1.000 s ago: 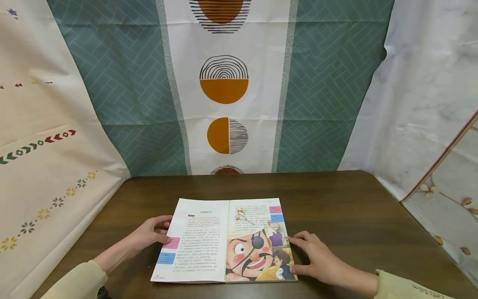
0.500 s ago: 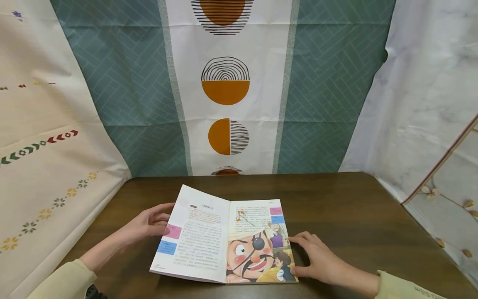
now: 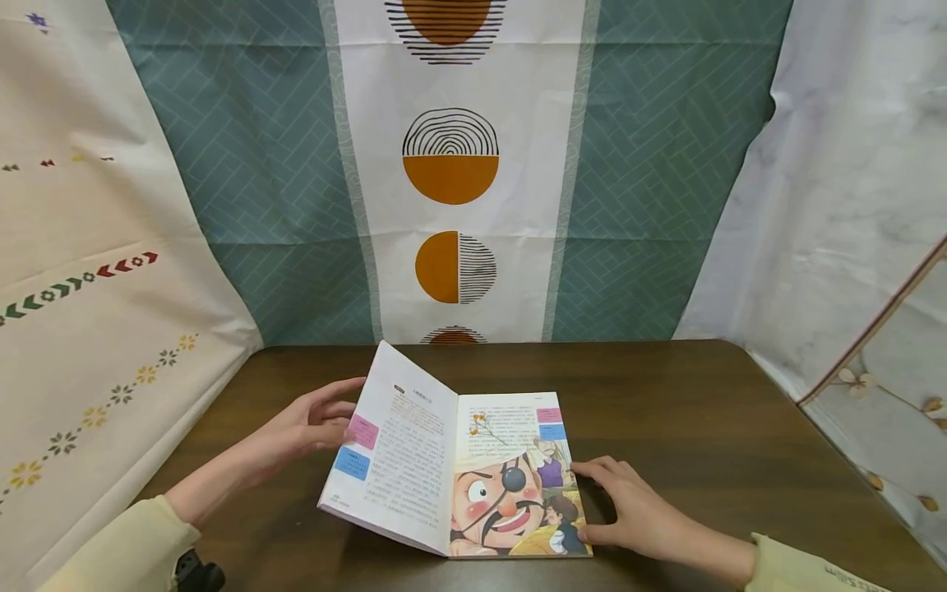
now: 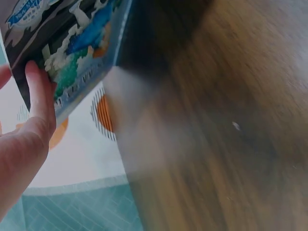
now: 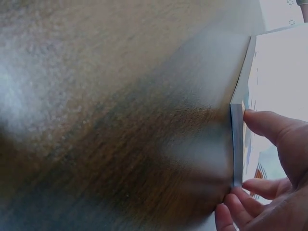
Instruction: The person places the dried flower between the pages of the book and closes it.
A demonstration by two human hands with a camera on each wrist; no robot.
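An open book [image 3: 405, 448] lies on the wooden table, its left half tilted up and its right half flat. The right page [image 3: 510, 493] carries a cartoon face with an eyepatch. My left hand [image 3: 299, 427] grips the raised left edge, thumb on the page beside the pink and blue tabs. In the left wrist view its fingers [image 4: 36, 96] lie against the dark picture cover [image 4: 82, 41]. My right hand [image 3: 639, 510] holds the book's right edge, thumb at the lower page margin. The thickness of the page block [image 5: 237, 144] shows in the right wrist view.
The brown table [image 3: 666, 411] extends around the book. Behind it hangs a green and white patterned cloth [image 3: 636, 205]. A cream cloth [image 3: 111, 370] hangs at the left, a marbled white one [image 3: 836, 205] at the right.
My left hand has lifted the book's left half off the table and swung it up and toward the right. My right hand stays at the right edge.
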